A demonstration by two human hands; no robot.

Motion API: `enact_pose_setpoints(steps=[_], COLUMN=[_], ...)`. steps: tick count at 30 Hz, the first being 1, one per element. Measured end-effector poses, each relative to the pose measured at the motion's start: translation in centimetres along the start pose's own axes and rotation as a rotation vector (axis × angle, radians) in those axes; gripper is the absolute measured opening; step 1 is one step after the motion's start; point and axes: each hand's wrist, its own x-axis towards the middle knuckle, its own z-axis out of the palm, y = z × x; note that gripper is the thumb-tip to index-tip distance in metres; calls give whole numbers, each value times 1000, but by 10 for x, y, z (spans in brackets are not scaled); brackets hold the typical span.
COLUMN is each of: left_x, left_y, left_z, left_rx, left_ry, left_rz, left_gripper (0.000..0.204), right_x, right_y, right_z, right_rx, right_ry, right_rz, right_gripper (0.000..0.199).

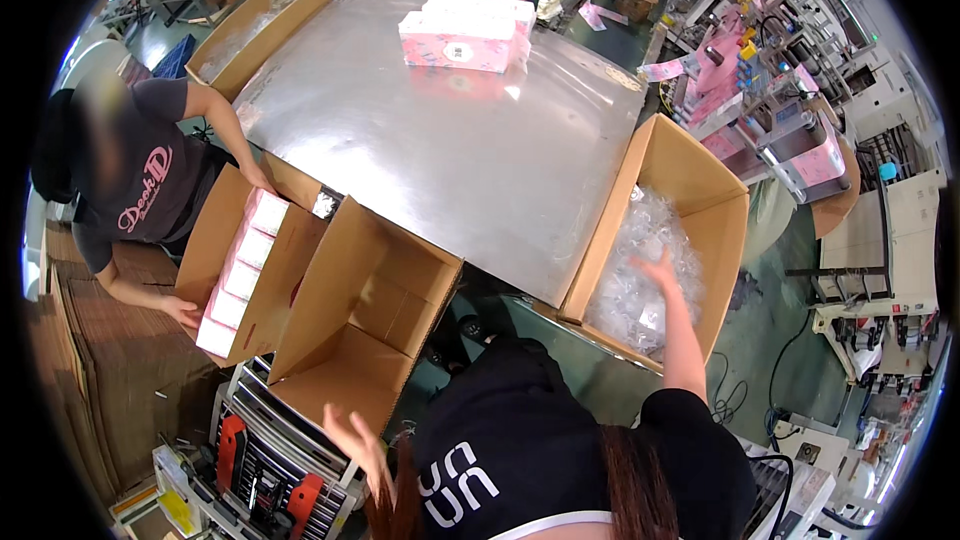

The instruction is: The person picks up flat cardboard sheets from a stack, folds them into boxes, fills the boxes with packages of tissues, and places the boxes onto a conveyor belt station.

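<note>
Crinkled clear plastic bags (640, 280) in a cardboard box (700, 180) are touched by the right hand (660, 270), fingers spread; the left hand (355, 440) is held released beside an empty carton (360, 330)

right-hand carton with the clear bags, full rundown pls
The carton is plain brown corrugated cardboard, open-topped with flaps up, tilted against the right edge of the steel table. Crumpled clear plastic bags fill much of its inside. The right hand reaches in, fingers spread on the bags, gripping nothing. The left hand is open, below the other, empty carton.
</note>
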Motion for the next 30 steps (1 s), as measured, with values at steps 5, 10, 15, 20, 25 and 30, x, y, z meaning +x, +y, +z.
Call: enact_pose_setpoints(steps=[5,10,15,20,25,30], left_x=[33,60,63,62,62,62], left_y=[88,115,114,123,124,110], left_z=[56,68,67,62,63,49], left_rx=[60,1,-31,-76,-147,-274], left_ry=[-529,-569,-606,-648,-627,-705], left_rz=[451,673,699,760,800,547], left_gripper=[43,19,15,16,17,18], right_x=[-92,-130,-115,-108,-116,-94], right_y=[-50,-94,-30,-30,-46,-55], right_z=[75,23,-4,-31,-47,-56], right_rx=[-431,-286,149,664,768,1244], right_ry=[-324,-366,132,-159,-198,-562], right_rz=[-228,-210,-274,132,234,46], right_gripper=[129,104,85,70,69,68])
